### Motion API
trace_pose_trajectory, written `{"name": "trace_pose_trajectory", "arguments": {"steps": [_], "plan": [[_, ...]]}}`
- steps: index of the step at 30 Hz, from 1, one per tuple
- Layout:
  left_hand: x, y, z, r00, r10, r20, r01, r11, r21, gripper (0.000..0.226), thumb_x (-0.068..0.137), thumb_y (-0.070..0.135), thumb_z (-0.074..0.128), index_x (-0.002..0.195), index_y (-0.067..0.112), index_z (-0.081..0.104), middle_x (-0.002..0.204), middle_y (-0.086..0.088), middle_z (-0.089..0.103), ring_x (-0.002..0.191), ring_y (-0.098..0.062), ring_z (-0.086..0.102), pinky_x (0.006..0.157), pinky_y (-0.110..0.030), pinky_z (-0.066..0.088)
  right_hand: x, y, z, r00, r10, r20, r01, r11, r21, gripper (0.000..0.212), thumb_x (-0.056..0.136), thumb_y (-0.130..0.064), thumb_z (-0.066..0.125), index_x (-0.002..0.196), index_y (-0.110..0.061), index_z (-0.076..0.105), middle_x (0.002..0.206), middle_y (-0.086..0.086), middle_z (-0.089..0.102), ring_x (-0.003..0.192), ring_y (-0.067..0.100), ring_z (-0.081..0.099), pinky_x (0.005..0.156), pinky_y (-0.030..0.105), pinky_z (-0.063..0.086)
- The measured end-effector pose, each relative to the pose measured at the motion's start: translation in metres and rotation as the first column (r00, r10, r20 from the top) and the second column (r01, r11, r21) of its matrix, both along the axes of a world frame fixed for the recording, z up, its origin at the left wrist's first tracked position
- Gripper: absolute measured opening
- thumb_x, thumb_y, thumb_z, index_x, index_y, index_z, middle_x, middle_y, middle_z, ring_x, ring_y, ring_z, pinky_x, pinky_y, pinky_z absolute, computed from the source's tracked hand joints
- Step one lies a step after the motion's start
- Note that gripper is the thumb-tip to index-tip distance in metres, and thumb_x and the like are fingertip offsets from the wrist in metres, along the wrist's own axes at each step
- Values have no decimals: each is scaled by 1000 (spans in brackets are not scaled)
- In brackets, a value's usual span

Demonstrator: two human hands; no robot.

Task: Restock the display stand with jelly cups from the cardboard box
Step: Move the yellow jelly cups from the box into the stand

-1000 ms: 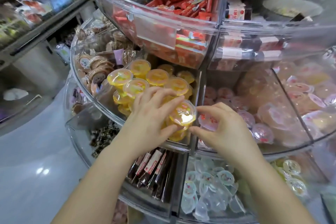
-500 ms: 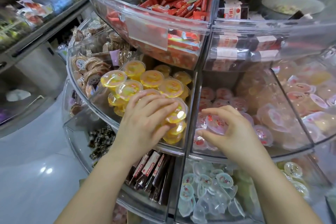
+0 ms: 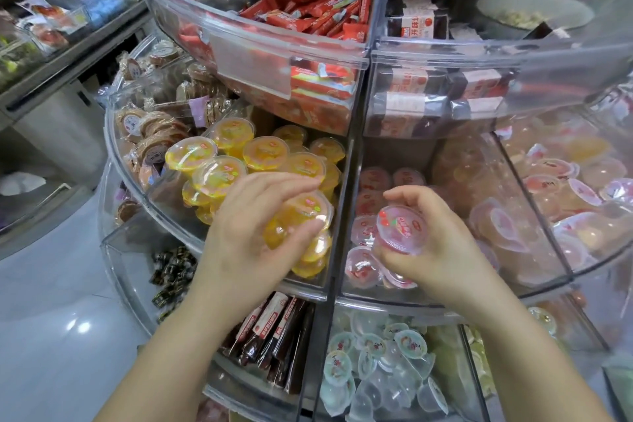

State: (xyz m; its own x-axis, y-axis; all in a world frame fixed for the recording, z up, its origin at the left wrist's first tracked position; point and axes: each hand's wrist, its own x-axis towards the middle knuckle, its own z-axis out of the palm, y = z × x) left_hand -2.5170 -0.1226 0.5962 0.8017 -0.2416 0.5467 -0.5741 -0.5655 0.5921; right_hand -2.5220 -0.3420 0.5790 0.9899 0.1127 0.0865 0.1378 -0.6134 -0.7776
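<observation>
The clear tiered display stand point(image 3: 164, 216) fills the view. In its middle tier, one compartment holds several yellow jelly cups point(image 3: 263, 151). My left hand point(image 3: 246, 236) is spread over its front, fingers nearly straight above a yellow cup point(image 3: 308, 212) and thumb below it; the hand is blurred. The compartment to the right holds pink jelly cups point(image 3: 375, 178). There my right hand point(image 3: 442, 250) grips one pink jelly cup point(image 3: 400, 228) by its sides, lid up. The cardboard box is out of view.
The upper tier holds red snack sticks point(image 3: 318, 14) and boxed sweets point(image 3: 416, 27). Round biscuits point(image 3: 150, 134) fill the compartment to the left. The lower tier has dark bars point(image 3: 274, 332) and clear jelly cups point(image 3: 387, 367). More pink cups point(image 3: 561, 188) lie at the right.
My left hand has pushed its yellow cup down into the pile and spread its fingers. My right hand has taken a pink cup and lifted it slightly.
</observation>
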Motion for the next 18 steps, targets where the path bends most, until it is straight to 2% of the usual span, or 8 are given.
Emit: {"name": "trace_pose_trajectory", "arguments": {"steps": [2, 5, 8, 11, 13, 14, 16, 18], "plan": [[1, -11, 6, 998, -3, -67, -6, 989, -146, 21, 84, 30, 60, 104, 33, 63, 98, 20, 65, 96, -4, 61, 84, -20, 48, 11, -9, 1, 999, -37, 2, 38, 999, -8, 55, 63, -26, 83, 105, -42, 50, 105, -28, 53, 100, -22, 45, 80, -8, 30], [13, -27, 12, 976, -24, -215, -50, 942, -332, 15, 82, 27, 62, 89, 40, 66, 87, 20, 67, 80, 2, 62, 70, -10, 47, 40, -21, 0, 994, -97, 49, 100, 993, -61, 53, 63, -32, 83, 110, -28, 59, 104, -18, 54, 89, -12, 48, 77, -7, 29], [31, -39, 16, 951, -24, -308, -110, 906, -409, 16, 80, 26, 62, 82, 40, 68, 76, 20, 67, 70, 5, 58, 65, -8, 45, 76, -26, -8, 988, -143, 51, 148, 982, -115, 56, 65, -25, 83, 115, -15, 62, 108, -1, 61, 97, 8, 51, 71, 3, 28], [42, -51, 18, 941, -36, -338, -117, 899, -422, 13, 80, 25, 62, 84, 36, 67, 74, 21, 66, 70, 6, 58, 66, -6, 43, 103, -23, -17, 988, -151, 10, 152, 987, -51, 36, 67, -15, 81, 99, -8, 67, 98, 9, 69, 86, 19, 60, 62, 16, 36], [45, -57, 18, 942, -21, -334, -120, 909, -398, 13, 80, 25, 62, 86, 36, 66, 77, 20, 67, 72, 6, 59, 67, -4, 43, 116, -23, -28, 992, -122, -30, 122, 992, -26, 25, 68, -14, 79, 89, -9, 68, 90, 8, 70, 86, 25, 65, 69, 27, 48], [46, -60, 17, 941, -13, -338, -128, 912, -391, 14, 80, 25, 61, 86, 36, 66, 78, 20, 67, 73, 6, 59, 67, -4, 43, 120, -24, -36, 992, -109, -58, 109, 994, -6, 28, 69, -14, 79, 94, -11, 68, 96, 7, 70, 92, 26, 65, 77, 31, 51], [47, -65, 16, 935, -5, -356, -145, 908, -394, 14, 79, 25, 61, 86, 36, 66, 80, 16, 68, 74, 3, 60, 68, -4, 44, 125, -26, -49, 987, -117, -108, 123, 991, 45, 45, 69, -18, 81, 109, -13, 61, 112, 7, 67, 104, 26, 63, 89, 38, 52], [49, -69, 15, 928, -3, -372, -154, 907, -392, 13, 79, 26, 61, 86, 36, 66, 81, 12, 69, 74, 1, 60, 68, -5, 45, 127, -26, -58, 976, -157, -151, 172, 981, 93, 62, 67, -24, 83, 120, -11, 53, 117, 9, 64, 109, 26, 61, 93, 43, 50]]}}
